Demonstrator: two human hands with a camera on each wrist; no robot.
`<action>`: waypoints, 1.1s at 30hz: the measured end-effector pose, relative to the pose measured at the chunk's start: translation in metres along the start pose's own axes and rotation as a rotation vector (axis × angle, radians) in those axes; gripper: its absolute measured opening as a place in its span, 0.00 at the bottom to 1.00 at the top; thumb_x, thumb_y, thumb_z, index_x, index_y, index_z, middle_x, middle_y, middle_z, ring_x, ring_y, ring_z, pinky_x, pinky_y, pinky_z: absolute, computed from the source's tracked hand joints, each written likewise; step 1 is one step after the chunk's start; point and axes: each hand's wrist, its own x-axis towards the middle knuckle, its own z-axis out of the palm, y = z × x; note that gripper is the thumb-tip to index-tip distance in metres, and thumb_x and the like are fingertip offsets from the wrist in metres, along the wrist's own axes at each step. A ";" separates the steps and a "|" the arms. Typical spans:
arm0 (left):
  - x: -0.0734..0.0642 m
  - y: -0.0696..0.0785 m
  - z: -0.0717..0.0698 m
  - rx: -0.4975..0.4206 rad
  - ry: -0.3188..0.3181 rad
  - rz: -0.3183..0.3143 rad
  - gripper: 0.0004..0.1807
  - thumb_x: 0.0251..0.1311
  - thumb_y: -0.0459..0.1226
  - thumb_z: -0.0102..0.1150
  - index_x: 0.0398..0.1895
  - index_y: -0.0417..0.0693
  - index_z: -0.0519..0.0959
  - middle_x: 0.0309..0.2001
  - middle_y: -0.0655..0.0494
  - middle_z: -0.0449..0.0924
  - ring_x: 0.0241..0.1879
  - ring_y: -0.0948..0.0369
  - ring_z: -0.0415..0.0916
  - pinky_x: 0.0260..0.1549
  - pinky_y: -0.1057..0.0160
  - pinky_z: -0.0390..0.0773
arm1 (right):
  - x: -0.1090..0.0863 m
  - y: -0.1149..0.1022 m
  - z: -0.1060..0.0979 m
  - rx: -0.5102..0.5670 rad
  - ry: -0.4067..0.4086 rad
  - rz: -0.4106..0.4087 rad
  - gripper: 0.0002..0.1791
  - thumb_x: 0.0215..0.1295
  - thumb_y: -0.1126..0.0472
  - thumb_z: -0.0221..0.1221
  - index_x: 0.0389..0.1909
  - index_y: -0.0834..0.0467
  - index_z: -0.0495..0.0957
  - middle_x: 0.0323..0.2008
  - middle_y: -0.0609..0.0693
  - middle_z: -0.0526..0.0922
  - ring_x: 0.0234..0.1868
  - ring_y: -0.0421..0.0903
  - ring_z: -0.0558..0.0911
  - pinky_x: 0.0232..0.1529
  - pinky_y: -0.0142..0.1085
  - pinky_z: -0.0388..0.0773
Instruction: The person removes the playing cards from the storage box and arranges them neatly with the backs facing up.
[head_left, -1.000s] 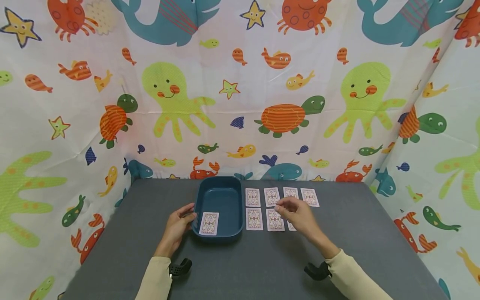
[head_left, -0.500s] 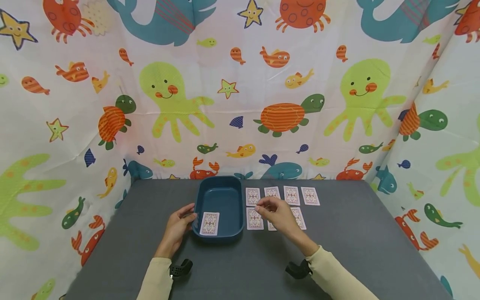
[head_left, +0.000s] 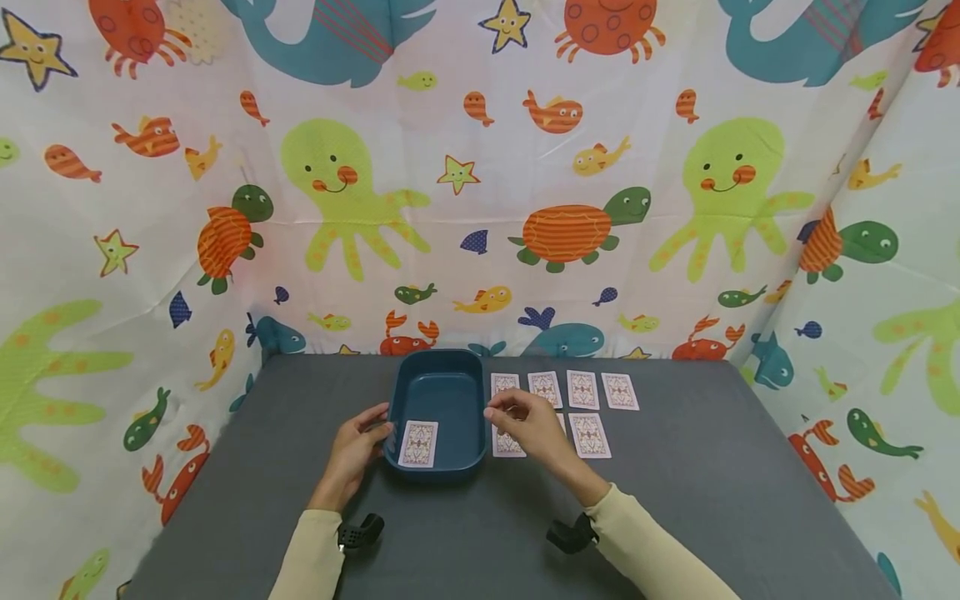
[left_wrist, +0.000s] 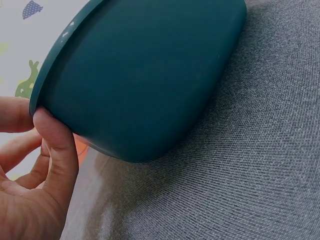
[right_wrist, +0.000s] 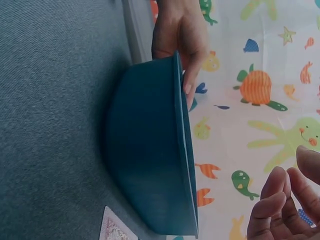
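A dark blue plastic tub stands on the table with one patterned playing card lying back up inside. My left hand pinches the tub's left rim, the thumb against the outer wall in the left wrist view. Just over the tub's right rim hovers my right hand, fingers loosely curled. Nothing shows between its fingers in the right wrist view. Under and beside it lie two rows of face-down playing cards; the hand partly covers the front-left card and most of its neighbour.
Along the back row, the cards run right to the far-right card. The front row ends at another card. The grey table backs onto a sea-animal printed curtain.
My right hand has moved left across the cards to the tub's right rim, uncovering the right-hand card of the front row. My left hand has stayed at the tub's rim.
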 end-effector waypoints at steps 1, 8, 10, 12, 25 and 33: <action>0.000 0.000 0.000 0.000 0.001 0.000 0.23 0.68 0.36 0.55 0.67 0.51 0.71 0.64 0.47 0.71 0.50 0.53 0.72 0.38 0.63 0.76 | 0.001 -0.001 0.001 0.000 0.002 0.001 0.08 0.65 0.63 0.62 0.41 0.63 0.82 0.36 0.61 0.83 0.30 0.48 0.81 0.31 0.30 0.76; 0.002 -0.002 0.000 -0.001 -0.002 0.001 0.23 0.68 0.36 0.55 0.67 0.50 0.71 0.64 0.47 0.71 0.51 0.51 0.71 0.39 0.63 0.76 | 0.008 -0.006 0.007 -0.008 -0.009 0.023 0.08 0.66 0.63 0.62 0.41 0.63 0.82 0.34 0.61 0.82 0.28 0.43 0.79 0.31 0.30 0.73; 0.001 -0.002 0.000 0.001 -0.002 0.001 0.23 0.68 0.36 0.54 0.67 0.50 0.71 0.64 0.47 0.71 0.51 0.51 0.71 0.39 0.63 0.76 | 0.012 0.002 0.011 -0.007 -0.008 0.020 0.08 0.66 0.62 0.62 0.42 0.63 0.82 0.35 0.60 0.83 0.29 0.47 0.80 0.32 0.30 0.73; 0.001 -0.001 0.000 0.002 -0.002 0.000 0.23 0.68 0.36 0.54 0.66 0.51 0.71 0.64 0.47 0.71 0.51 0.51 0.71 0.39 0.63 0.76 | 0.017 0.012 0.016 0.000 -0.005 0.015 0.09 0.66 0.61 0.62 0.42 0.62 0.82 0.36 0.59 0.83 0.31 0.48 0.81 0.33 0.30 0.74; 0.003 -0.001 0.000 -0.011 -0.002 -0.006 0.23 0.68 0.36 0.55 0.67 0.51 0.71 0.65 0.48 0.71 0.51 0.53 0.72 0.38 0.63 0.76 | 0.034 0.031 0.038 0.019 0.007 -0.004 0.13 0.63 0.54 0.65 0.45 0.54 0.82 0.41 0.49 0.85 0.38 0.45 0.82 0.37 0.32 0.79; 0.003 -0.001 0.000 -0.011 0.001 -0.012 0.24 0.68 0.36 0.55 0.67 0.50 0.71 0.65 0.47 0.70 0.52 0.52 0.71 0.39 0.63 0.76 | 0.043 0.030 0.056 -0.010 -0.035 0.006 0.14 0.63 0.52 0.65 0.47 0.51 0.81 0.46 0.49 0.84 0.45 0.46 0.83 0.44 0.35 0.80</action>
